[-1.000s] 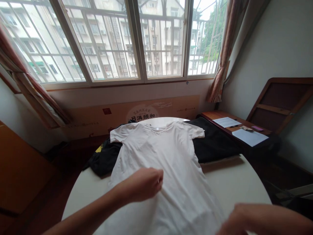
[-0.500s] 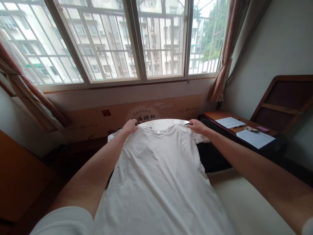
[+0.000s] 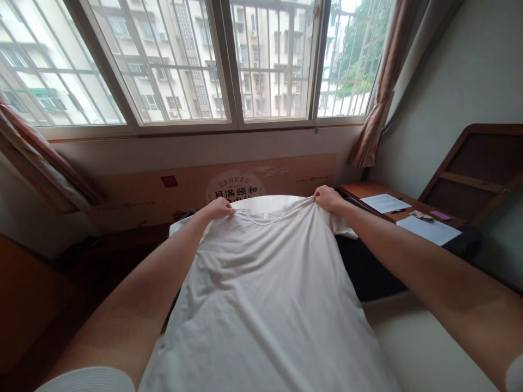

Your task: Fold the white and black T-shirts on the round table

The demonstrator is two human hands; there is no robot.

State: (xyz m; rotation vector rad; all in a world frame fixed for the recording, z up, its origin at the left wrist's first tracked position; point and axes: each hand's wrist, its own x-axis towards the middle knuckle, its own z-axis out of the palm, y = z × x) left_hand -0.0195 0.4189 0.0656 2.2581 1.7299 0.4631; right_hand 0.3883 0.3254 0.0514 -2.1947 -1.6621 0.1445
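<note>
White T-shirt (image 3: 261, 294) spread lengthwise on a round white table (image 3: 425, 348), partly over a black garment (image 3: 368, 272). Both shoulders gathered beside the collar in narrow pinches, left hand (image 3: 219, 208) and right hand (image 3: 328, 198) closed on the fabric, lifting it slightly. Off to the right, a wooden desk (image 3: 368, 190) with sheets of paper (image 3: 384, 203)

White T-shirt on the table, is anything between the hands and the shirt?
Nothing visible does. The left hand and right hand pinch the white T-shirt directly, on either side of its neck. A dark garment shows beside the shirt, away from the hands.
</note>
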